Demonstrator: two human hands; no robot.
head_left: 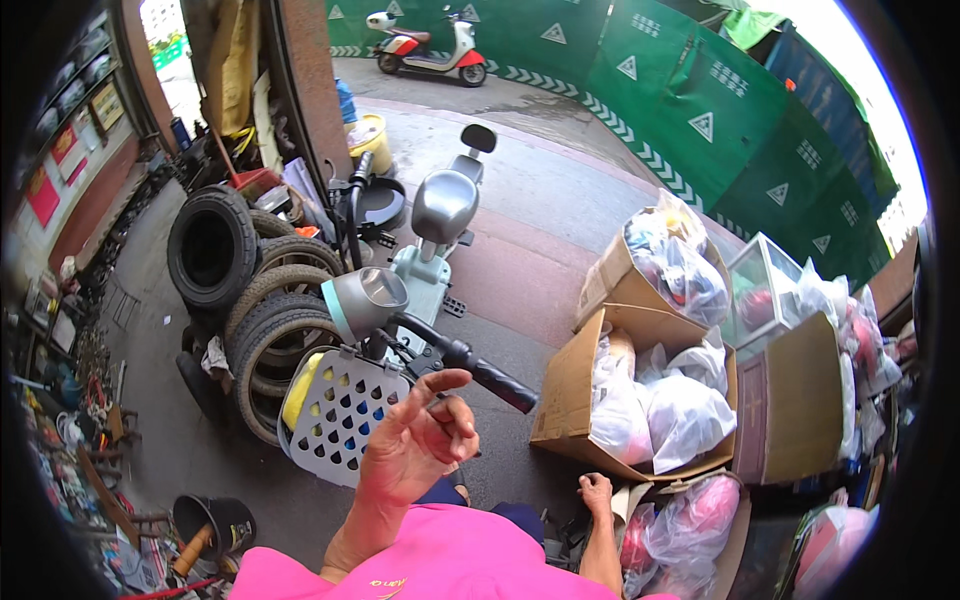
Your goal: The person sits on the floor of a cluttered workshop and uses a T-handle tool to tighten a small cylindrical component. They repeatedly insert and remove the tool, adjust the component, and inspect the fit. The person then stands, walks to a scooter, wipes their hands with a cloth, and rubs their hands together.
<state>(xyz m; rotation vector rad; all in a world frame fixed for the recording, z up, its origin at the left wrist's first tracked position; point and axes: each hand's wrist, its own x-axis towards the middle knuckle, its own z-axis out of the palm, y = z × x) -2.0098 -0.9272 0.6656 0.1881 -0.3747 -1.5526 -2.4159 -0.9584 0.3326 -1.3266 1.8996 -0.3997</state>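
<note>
Head view: the left hand [420,440] hovers loosely curled and empty just below a scooter's black rubber handlebar grip [500,382], not yet gripping it. The right hand [596,492] rests lightly closed near the corner of a cardboard box [570,385] of plastic-bagged helmets; whether it holds anything cannot be told.

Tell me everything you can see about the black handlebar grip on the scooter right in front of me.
The black handlebar grip is a dark, ribbed, rubber-looking sleeve on the end of the scooter's bar, slanting down to the right from the pale teal headlight housing. A black control block sits at its inner end. Its outer end is free over the pavement, near an open cardboard box. The left hand is raised just below it, fingers loosely curled, index finger pointing up toward the grip; whether it touches cannot be told.
</note>
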